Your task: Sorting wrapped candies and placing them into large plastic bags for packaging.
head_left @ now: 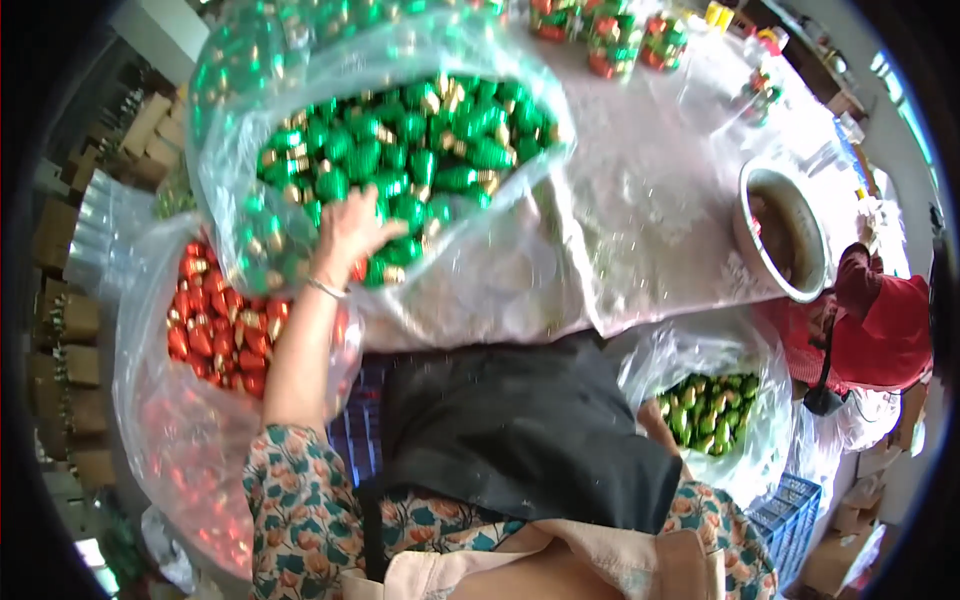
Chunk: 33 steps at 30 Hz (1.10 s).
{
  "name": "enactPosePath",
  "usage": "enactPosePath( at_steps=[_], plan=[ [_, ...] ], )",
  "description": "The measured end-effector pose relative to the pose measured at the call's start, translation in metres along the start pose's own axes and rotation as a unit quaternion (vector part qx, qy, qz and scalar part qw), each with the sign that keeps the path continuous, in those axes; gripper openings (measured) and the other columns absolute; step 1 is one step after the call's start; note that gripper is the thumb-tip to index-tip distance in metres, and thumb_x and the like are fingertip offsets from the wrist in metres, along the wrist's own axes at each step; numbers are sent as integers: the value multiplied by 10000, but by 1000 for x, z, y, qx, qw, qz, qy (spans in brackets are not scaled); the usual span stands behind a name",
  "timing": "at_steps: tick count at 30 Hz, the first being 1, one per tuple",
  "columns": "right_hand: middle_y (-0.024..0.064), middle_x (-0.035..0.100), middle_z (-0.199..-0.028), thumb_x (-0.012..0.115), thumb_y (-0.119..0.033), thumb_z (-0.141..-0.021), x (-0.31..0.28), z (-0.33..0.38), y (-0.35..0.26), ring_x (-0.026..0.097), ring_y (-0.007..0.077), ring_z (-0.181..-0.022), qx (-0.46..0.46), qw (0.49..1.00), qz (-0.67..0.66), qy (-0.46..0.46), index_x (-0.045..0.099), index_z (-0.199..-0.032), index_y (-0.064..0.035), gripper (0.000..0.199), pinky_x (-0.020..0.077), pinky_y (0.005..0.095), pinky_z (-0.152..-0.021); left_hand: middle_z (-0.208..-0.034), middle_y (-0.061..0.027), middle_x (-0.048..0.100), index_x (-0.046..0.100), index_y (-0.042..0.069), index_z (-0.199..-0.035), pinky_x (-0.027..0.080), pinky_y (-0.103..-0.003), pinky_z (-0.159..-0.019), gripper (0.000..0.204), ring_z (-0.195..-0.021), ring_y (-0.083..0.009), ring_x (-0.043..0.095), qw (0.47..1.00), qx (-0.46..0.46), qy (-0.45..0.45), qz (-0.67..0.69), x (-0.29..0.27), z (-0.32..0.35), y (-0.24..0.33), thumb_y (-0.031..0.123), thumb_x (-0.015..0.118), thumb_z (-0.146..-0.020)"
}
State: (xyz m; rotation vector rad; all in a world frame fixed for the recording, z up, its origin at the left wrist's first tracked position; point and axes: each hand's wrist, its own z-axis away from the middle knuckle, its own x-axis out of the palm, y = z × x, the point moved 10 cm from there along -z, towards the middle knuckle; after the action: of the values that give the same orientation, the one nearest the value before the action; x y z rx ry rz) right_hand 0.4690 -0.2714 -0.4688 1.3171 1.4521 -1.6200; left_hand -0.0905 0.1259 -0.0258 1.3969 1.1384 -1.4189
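My left hand (352,232) reaches palm down onto shiny green Christmas ornaments (395,150) with gold caps, in a large clear plastic bag on the table. Its thumb and fingers are spread, touching the ornaments. A small red ornament (359,269) shows beside the wrist; whether the hand touches it I cannot tell. Below and left, a clear bag holds red ornaments (215,330), partly behind my left forearm. My right hand (655,420) is low at the edge of a bag of darker green ornaments (708,410); its fingers are hidden.
A metal basin (745,215) stands at the table's right edge, near a person in red (890,330). Filled clusters of red and green ornaments (613,45) stand on the far side of the covered table (640,170). A blue crate (788,515) is low right; cardboard boxes (75,375) line the left.
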Motion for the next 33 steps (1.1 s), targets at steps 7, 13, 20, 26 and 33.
enactPosePath(
  at_steps=[7,13,20,26,33],
  plan=[
    [191,611,-1048,646,-241,-666,-149,-56,-40,618,331,-928,278,900,202,-269,516,-1113,-31,511,490,426,-779,-950,-233,625,355,-37,-1297,500,-421,-754,863,-878,-344,632,993,69,75,64,-21,8,10,417,758,-683],
    [211,586,-925,687,-216,-746,-351,-158,-288,577,383,-816,-27,989,-110,100,470,-1153,-66,485,459,446,-741,-1017,-99,590,385,1,-1224,514,-313,-744,599,-843,-174,605,645,-24,397,653,-89,59,-15,101,739,-750],
    [154,484,-1151,785,-76,-689,-381,-174,-510,542,246,-1036,-343,844,-365,190,428,-1224,26,651,475,354,-827,-987,-107,578,383,13,-1166,512,-305,-760,567,-876,-182,599,594,112,469,645,-127,76,80,76,757,-744],
    [160,509,-1127,780,-139,-678,-340,-189,-564,530,330,-1007,-408,886,-194,105,478,-1198,-12,615,463,401,-813,-987,-128,620,441,22,-1160,495,-357,-814,525,-942,-223,609,742,135,342,561,-98,74,102,164,754,-763],
    [144,549,-1049,732,-114,-713,-348,-179,-526,548,334,-937,-386,886,-220,131,562,-1043,-25,382,458,395,-769,-1080,-101,608,619,46,-945,399,-401,-936,349,-1026,-331,571,835,260,370,314,-95,118,110,307,733,-743]
  ],
)
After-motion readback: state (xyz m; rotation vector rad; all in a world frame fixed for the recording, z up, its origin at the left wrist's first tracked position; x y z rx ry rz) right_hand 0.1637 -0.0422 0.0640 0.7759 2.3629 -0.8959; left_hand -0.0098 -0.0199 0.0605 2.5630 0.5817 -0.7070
